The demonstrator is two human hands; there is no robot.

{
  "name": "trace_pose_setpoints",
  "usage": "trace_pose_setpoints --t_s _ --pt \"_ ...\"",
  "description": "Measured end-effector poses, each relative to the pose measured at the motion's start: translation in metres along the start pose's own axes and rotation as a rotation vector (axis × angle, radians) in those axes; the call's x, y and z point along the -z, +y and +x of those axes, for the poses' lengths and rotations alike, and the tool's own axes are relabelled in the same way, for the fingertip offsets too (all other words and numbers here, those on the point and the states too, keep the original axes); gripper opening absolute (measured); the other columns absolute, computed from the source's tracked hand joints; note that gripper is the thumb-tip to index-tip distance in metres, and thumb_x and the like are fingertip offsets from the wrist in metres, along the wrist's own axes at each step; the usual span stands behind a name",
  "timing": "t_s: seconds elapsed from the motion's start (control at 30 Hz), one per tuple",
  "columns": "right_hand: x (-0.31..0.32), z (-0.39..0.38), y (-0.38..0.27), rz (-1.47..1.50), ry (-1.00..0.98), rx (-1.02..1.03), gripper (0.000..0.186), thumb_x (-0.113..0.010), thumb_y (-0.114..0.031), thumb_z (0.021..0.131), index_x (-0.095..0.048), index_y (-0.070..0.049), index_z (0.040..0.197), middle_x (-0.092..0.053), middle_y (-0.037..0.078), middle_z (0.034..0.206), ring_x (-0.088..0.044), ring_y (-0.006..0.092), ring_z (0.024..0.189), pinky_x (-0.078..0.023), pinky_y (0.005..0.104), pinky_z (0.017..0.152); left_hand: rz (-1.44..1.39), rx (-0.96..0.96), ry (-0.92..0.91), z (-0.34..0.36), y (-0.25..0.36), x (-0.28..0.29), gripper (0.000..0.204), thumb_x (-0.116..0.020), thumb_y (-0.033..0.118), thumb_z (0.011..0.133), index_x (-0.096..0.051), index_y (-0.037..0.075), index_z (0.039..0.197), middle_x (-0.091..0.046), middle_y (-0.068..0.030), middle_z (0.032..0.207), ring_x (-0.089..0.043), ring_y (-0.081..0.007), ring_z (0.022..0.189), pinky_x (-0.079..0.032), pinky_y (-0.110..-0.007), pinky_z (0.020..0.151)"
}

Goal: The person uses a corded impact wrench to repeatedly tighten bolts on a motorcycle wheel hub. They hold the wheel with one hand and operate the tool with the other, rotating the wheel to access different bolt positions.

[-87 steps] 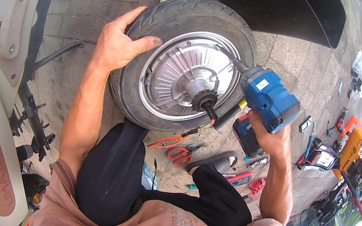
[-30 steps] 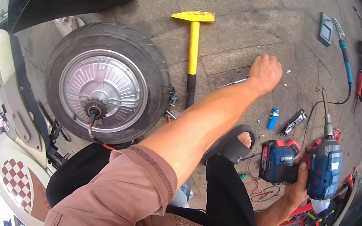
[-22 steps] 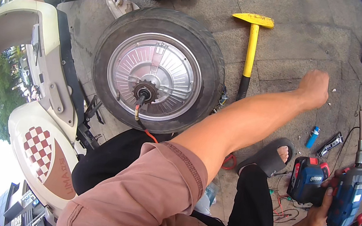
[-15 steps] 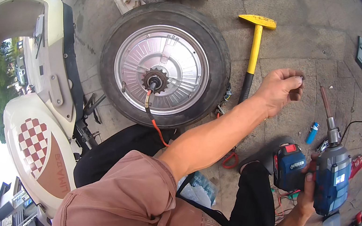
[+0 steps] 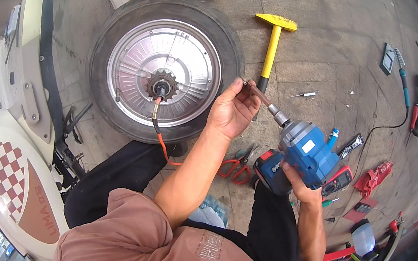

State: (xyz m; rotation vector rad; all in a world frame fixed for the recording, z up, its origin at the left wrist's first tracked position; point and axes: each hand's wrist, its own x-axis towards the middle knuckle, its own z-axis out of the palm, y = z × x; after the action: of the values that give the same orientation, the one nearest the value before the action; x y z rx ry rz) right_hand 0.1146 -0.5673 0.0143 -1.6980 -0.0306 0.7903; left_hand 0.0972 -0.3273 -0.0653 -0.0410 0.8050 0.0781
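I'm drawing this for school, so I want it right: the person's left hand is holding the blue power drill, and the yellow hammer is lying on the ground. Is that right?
Not quite: the right hand holds the blue power drill, not the left, as the head view shows. The yellow hammer is indeed lying on the ground.

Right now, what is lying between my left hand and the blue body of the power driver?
In the head view, a reddish-brown bit and a silver collar lie between your left hand and the driver's blue body.
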Motion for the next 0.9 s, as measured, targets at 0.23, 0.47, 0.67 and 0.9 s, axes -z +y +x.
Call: trace_pose_setpoints --t_s 0.23,0.47,0.67,0.9 --pt "-0.003 0.005 -0.003 -0.034 -0.019 -0.01 0.024 -0.074 -0.001 0.078 -0.069 -0.003 0.102 -0.069 0.007 0.093 -0.066 0.0208 0.084 -0.052 0.0345 0.073 0.0 0.005 0.049 0.003 0.004 0.014 0.01 -0.073 0.018 0.093 -0.069 0.01 0.097 -0.072 -0.0073 0.102 -0.067 -0.0193 0.097 -0.056 -0.034 0.082" --pt "-0.003 0.022 -0.021 -0.271 -0.116 0.157 0.02 -0.076 -0.002 0.074 -0.069 -0.003 0.092 -0.068 0.011 0.087 -0.066 0.0276 0.078 -0.051 0.0361 0.069 0.098 -0.036 0.022 -0.005 0.015 0.033 0.011 -0.071 0.02 0.094 -0.069 0.01 0.1 -0.07 -0.0061 0.1 -0.066 -0.0197 0.098 -0.054 -0.035 0.087" --pt "-0.018 0.039 -0.033 -0.507 -0.268 0.3 0.02 -0.077 -0.006 0.073 -0.069 -0.004 0.091 -0.067 0.013 0.084 -0.065 0.0331 0.074 -0.051 0.0401 0.068 -0.059 -0.121 0.237 -0.005 0.008 0.03 0.015 -0.068 0.022 0.097 -0.066 0.009 0.104 -0.068 -0.0076 0.101 -0.064 -0.0226 0.096 -0.053 -0.038 0.089" --pt "-0.037 0.078 -0.044 -0.39 -0.225 0.192 0.025 -0.077 -0.006 0.074 -0.066 -0.004 0.097 -0.067 0.013 0.091 -0.066 0.0312 0.084 -0.052 0.0386 0.077 -0.226 -0.223 0.282 0.028 0.022 -0.007 0.021 -0.057 0.025 0.102 -0.062 0.004 0.105 -0.067 -0.0092 0.101 -0.062 -0.0247 0.095 -0.052 -0.04 0.088"
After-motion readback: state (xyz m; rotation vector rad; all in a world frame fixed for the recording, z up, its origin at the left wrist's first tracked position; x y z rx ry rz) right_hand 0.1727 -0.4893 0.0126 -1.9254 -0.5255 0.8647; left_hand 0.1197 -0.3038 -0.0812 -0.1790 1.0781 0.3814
